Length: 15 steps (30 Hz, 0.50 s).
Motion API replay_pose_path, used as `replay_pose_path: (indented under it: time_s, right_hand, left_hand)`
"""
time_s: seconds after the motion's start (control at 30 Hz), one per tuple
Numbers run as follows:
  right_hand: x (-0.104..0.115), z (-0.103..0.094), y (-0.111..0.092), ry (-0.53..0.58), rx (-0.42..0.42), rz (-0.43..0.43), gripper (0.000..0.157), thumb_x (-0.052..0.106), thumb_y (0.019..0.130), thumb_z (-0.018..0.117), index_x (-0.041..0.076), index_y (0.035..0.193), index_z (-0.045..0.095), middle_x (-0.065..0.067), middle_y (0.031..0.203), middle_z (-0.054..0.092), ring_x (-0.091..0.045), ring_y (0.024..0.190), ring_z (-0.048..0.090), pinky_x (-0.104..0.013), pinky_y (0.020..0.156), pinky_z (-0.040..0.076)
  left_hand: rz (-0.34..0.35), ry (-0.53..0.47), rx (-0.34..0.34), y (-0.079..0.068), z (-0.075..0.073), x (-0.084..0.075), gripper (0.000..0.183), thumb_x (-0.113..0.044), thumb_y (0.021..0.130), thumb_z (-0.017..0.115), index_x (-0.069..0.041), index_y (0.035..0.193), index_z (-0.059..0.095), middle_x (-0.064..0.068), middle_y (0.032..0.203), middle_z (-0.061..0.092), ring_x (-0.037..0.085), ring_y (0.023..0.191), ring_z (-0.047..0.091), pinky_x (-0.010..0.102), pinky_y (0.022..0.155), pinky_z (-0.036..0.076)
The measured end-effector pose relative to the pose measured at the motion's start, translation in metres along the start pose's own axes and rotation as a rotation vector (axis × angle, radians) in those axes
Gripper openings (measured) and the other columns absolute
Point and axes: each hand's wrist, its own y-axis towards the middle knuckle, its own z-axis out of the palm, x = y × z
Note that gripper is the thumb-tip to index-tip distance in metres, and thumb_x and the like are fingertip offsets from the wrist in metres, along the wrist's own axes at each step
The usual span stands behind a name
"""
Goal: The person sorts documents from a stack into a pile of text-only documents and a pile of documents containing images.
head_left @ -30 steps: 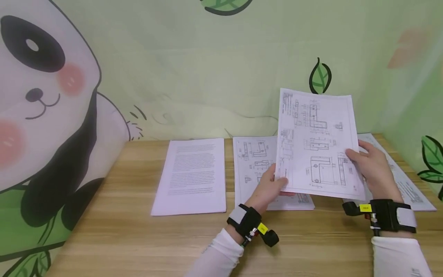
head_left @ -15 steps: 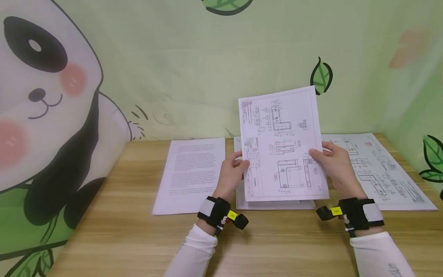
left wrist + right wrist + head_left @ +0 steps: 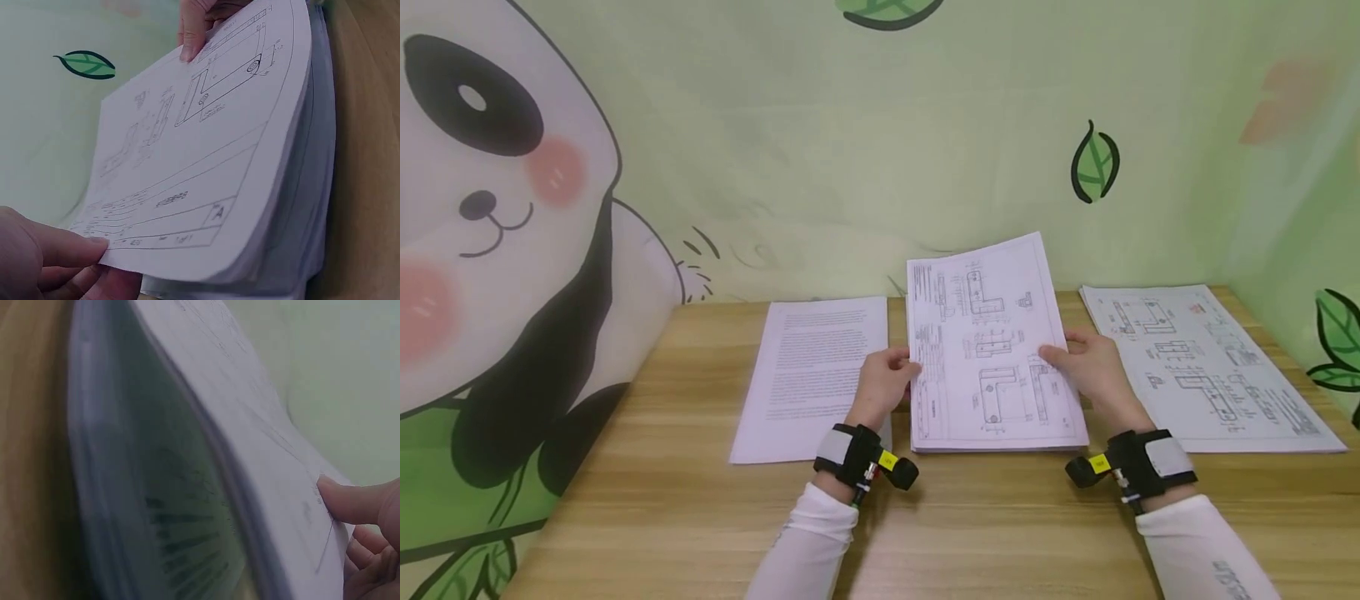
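Observation:
My left hand pinches the left edge of a thin sheaf of drawing sheets, thumb on top. At its right edge, my right hand grips it the same way. L-shaped parts are drawn on the top sheet. The sheaf lies over the middle paper stack, its far end raised and tilted toward me. In the right wrist view, a gap shows between the sheaf and the stack beneath, which has printed lines. From the head view, most of that stack is hidden.
A stack of text pages lies to the left on the wooden table. More drawing sheets lie on the right, close to the table's right edge. A green cloth backdrop with a panda stands behind.
Both hands have carried the sheaf left from over the right-hand papers, then lowered it onto the middle stack. The right-hand drawing sheets are now uncovered.

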Motion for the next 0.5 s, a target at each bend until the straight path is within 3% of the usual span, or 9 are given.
replay_pose_path:
  time_s: [0.27, 0.5]
  right_hand:
    - [-0.012, 0.008, 0.007, -0.133, 0.036, -0.069, 0.05, 0.02, 0.094, 0.048, -0.001, 0.139, 0.04, -0.024, 0.12, 0.06, -0.027, 0.093, 0.062, -0.023, 0.065, 0.05]
    - [-0.017, 0.008, 0.009, -0.175, 0.015, -0.09, 0.053, 0.012, 0.091, 0.048, 0.006, 0.143, 0.036, -0.026, 0.124, 0.054, -0.031, 0.099, 0.055, -0.032, 0.073, 0.046]
  left_hand:
    - [-0.001, 0.029, 0.058, 0.003, 0.0, 0.011, 0.035, -0.008, 0.088, 0.056, -0.001, 0.122, 0.06, 0.012, 0.094, 0.065, 0.013, 0.066, 0.062, 0.03, 0.062, 0.059]
    - [-0.027, -0.036, 0.04, 0.008, 0.0, 0.019, 0.033, -0.005, 0.085, 0.061, 0.0, 0.117, 0.064, 0.016, 0.094, 0.068, 0.012, 0.057, 0.061, 0.025, 0.055, 0.058]
